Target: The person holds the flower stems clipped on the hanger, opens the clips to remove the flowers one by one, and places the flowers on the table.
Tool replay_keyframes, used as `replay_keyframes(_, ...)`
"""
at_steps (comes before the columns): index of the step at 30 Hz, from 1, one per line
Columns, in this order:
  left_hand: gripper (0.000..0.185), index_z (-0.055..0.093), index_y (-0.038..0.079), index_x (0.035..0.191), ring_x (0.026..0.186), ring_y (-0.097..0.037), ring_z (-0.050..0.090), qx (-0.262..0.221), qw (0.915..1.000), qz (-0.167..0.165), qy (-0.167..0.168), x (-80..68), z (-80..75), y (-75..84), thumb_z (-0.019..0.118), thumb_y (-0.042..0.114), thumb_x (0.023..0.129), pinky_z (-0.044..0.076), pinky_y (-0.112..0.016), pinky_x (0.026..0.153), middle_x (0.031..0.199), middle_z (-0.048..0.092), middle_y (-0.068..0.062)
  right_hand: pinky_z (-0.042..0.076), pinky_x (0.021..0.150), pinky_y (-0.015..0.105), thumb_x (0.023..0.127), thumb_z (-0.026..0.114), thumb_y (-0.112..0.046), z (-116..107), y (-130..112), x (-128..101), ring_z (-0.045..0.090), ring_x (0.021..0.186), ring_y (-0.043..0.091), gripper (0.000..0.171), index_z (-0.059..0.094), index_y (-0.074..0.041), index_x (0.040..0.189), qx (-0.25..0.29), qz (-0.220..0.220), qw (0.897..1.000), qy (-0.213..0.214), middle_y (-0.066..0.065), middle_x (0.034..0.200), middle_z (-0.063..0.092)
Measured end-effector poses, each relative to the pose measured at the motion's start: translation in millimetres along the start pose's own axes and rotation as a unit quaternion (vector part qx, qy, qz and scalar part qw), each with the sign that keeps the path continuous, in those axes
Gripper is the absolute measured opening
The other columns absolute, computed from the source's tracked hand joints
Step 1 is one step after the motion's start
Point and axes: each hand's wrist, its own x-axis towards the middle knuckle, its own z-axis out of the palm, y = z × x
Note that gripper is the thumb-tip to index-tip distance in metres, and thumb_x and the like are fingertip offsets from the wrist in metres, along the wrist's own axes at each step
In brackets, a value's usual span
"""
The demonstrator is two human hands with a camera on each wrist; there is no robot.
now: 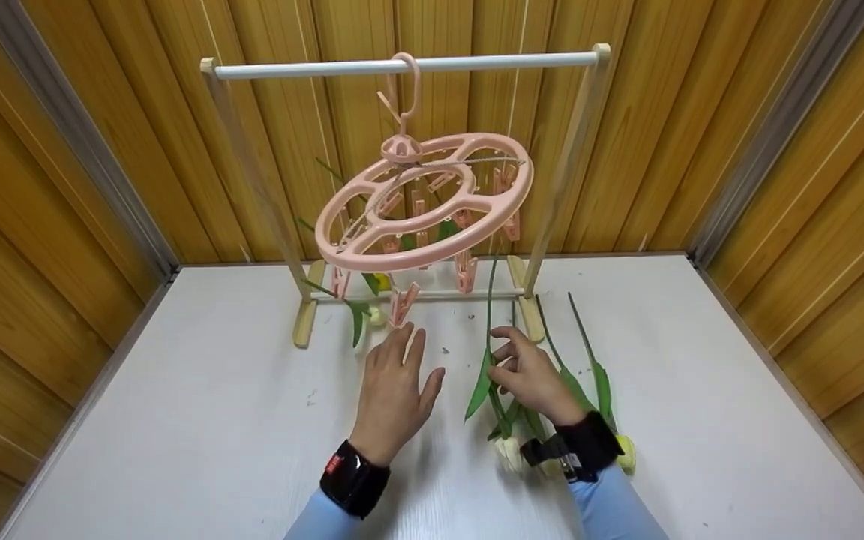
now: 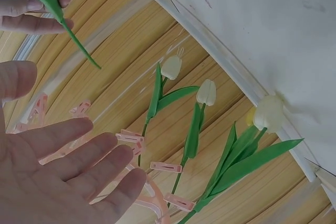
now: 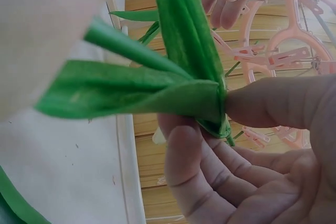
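Now right hand (image 1: 529, 373) pinches tulip stem (image 1: 489, 315) at leaf base, low over table (image 1: 177, 420); left hand (image 1: 394, 390) flat, fingers spread, empty. Risk: thin stem slips or bends, snags hanging clip (image 1: 403, 304).

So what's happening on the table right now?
A person is working with artificial tulips at a pink round clip hanger hung from a small wooden rack. The right hand pinches the green stem and leaves of one tulip lying on the white table. The left hand hovers open below the clips. Three tulips already hang head-down from the hanger.
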Motion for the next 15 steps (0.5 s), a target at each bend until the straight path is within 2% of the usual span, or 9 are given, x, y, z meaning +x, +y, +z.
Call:
replay_keyframes(10,0.054,0.062,-0.002,0.137,0.131,-0.037,0.054,-0.009,0.9998,0.002,-0.016,-0.5,1.0,0.0,0.073,0.031,0.096,0.044,-0.053,0.106,0.141,0.059,-0.021,0.053,0.060,0.029,0.093,0.062,0.001,4.1,3.7,0.0,0.067,0.073,0.025,0.026,0.057,0.000,0.118,-0.004,-0.002,1.000,-0.015,0.016,0.098,0.066)
replay_keyframes(15,0.054,0.062,-0.001,0.137,0.131,-0.037,0.054,-0.009,0.9998,0.004,-0.019,-0.9,0.7,0.4,0.072,0.032,0.097,0.044,-0.053,0.106,0.141,0.059,-0.021,0.058,0.065,0.046,0.094,0.061,0.001,6.0,7.5,0.7,0.066,0.075,0.021,0.019,0.061,-0.004,0.113,-0.021,0.000,1.000,-0.018,0.015,0.104,0.065)
